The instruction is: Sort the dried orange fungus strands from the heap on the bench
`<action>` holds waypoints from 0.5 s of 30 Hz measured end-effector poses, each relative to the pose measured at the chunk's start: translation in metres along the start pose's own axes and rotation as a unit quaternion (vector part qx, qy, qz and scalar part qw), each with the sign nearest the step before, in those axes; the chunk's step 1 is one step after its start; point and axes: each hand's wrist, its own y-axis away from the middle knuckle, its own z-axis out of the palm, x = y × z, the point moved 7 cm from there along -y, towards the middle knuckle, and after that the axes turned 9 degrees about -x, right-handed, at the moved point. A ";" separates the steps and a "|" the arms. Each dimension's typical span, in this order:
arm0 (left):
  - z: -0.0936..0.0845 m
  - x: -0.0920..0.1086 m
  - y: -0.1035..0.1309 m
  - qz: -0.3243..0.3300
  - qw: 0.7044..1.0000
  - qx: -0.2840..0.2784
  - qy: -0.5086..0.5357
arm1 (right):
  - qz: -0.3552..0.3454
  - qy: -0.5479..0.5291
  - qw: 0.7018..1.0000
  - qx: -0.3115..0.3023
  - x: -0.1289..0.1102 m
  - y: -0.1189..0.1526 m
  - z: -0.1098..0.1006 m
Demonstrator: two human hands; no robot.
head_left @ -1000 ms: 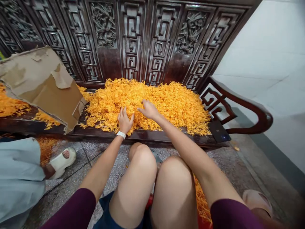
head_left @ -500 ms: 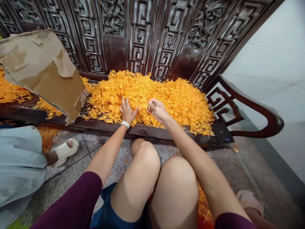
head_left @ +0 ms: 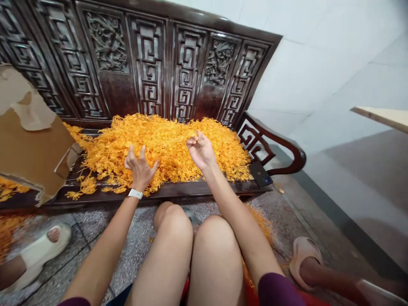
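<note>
Pile of orange-yellow pieces (head_left: 172,146), heaped on dark wooden worktop (head_left: 181,189). Left hand (head_left: 141,169): fingers spread wide, at pile's near side. Right hand (head_left: 201,151): fingers curled, before pile; whether anything small is held, cannot tell.

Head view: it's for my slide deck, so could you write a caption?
Left hand spread, right hand curled, at an orange heap on a carved bench, cardboard to the left.

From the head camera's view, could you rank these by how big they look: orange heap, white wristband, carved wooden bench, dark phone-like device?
Largest to smallest:
1. Carved wooden bench, running past the picture's edge
2. Orange heap
3. Dark phone-like device
4. White wristband
</note>
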 end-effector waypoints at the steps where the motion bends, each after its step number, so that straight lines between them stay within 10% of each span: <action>1: 0.000 0.001 0.001 0.000 1.000 0.003 0.002 | -0.024 0.008 1.000 0.010 -0.011 -0.001 -0.005; 8: 0.015 -0.004 -0.006 -0.032 0.998 -0.049 0.002 | -0.216 -0.108 0.970 -0.012 -0.091 0.007 -0.046; 15: 0.026 -0.027 -0.024 -0.084 0.992 -0.095 0.016 | -0.286 -0.290 0.908 0.096 -0.163 0.064 -0.074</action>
